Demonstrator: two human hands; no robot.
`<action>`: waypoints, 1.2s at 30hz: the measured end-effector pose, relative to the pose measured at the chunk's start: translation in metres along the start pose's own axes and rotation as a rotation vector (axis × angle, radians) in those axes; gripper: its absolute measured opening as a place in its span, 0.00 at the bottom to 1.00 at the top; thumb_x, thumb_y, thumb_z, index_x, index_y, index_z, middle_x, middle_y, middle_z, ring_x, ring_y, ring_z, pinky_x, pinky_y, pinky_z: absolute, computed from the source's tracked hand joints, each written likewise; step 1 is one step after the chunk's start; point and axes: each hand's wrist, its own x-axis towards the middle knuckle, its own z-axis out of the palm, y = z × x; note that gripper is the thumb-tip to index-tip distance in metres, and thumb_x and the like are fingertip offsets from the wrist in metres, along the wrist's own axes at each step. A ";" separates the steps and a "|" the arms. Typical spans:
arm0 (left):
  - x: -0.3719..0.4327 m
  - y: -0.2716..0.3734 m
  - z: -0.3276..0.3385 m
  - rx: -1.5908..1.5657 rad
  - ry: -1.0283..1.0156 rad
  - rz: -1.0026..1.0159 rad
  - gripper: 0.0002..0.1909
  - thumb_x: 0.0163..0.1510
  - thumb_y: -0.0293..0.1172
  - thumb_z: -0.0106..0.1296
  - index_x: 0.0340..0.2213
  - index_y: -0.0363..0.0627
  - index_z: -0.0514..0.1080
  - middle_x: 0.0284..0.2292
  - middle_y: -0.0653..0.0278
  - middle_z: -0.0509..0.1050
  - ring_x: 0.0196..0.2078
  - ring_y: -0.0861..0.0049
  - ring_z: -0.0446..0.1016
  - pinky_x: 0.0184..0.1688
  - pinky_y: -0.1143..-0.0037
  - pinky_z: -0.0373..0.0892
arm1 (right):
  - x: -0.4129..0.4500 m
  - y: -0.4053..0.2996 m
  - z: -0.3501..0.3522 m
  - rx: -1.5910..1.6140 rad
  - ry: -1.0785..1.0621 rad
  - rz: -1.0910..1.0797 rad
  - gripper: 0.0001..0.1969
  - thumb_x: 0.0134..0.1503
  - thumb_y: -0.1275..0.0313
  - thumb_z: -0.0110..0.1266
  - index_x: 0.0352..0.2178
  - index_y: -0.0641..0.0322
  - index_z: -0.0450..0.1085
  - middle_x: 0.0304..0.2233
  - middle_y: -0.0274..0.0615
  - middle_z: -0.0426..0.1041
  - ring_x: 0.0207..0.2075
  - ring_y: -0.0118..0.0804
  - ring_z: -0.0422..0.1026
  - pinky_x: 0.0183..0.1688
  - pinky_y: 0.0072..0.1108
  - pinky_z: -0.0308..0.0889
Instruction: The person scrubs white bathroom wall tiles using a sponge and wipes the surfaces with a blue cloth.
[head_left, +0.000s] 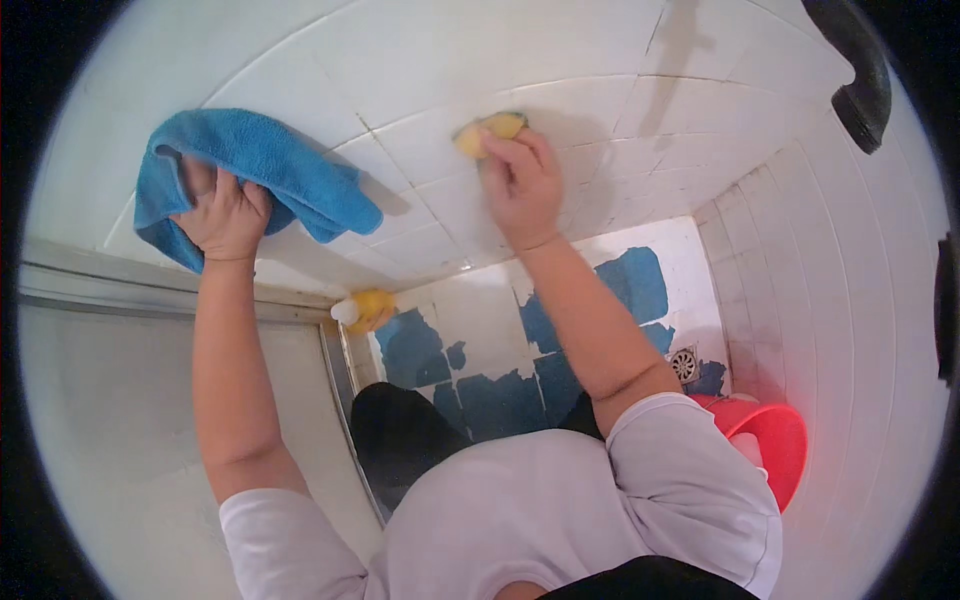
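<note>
A yellow sponge (471, 142) with a darker green side is pinched in the fingers of my right hand (526, 187). It lies against the white tiled wall (427, 154) in front of me, and the sponge and fingertips look slightly blurred. Over to the left, my left hand (225, 217) holds a blue terry cloth (262, 150) by the wall. Part of the cloth drapes over the fingers and hides them, while a loose corner hangs out to the right.
A yellow bottle with a white cap (369, 310) stands in the floor corner below. Patchy blue and white tiles (499, 405) cover the floor, with a round metal drain (684, 364). Beside my right arm sits a red bucket (787, 450). A black shower fitting (862, 105) juts in at upper right; a framed door panel (112, 375) is at left.
</note>
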 end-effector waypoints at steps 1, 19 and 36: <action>0.003 0.001 -0.002 0.016 0.005 0.015 0.22 0.47 0.46 0.36 0.44 0.58 0.65 0.54 0.58 0.49 0.53 0.57 0.52 0.50 0.60 0.49 | -0.001 0.000 0.001 0.020 -0.082 -0.027 0.11 0.38 0.82 0.50 0.27 0.60 0.65 0.27 0.40 0.65 0.28 0.37 0.65 0.33 0.22 0.62; 0.002 0.004 0.003 -0.007 0.006 -0.014 0.21 0.45 0.44 0.38 0.43 0.60 0.65 0.52 0.58 0.54 0.51 0.58 0.55 0.49 0.62 0.50 | 0.007 0.023 -0.020 0.172 -0.144 0.164 0.06 0.40 0.81 0.54 0.23 0.63 0.66 0.22 0.34 0.65 0.23 0.24 0.65 0.27 0.14 0.63; -0.005 0.007 0.005 0.006 0.016 0.003 0.25 0.47 0.47 0.36 0.47 0.54 0.61 0.54 0.56 0.48 0.55 0.59 0.49 0.51 0.60 0.48 | 0.076 0.114 -0.084 -0.326 0.436 0.499 0.07 0.49 0.75 0.44 0.31 0.68 0.60 0.26 0.41 0.63 0.28 0.35 0.63 0.33 0.23 0.60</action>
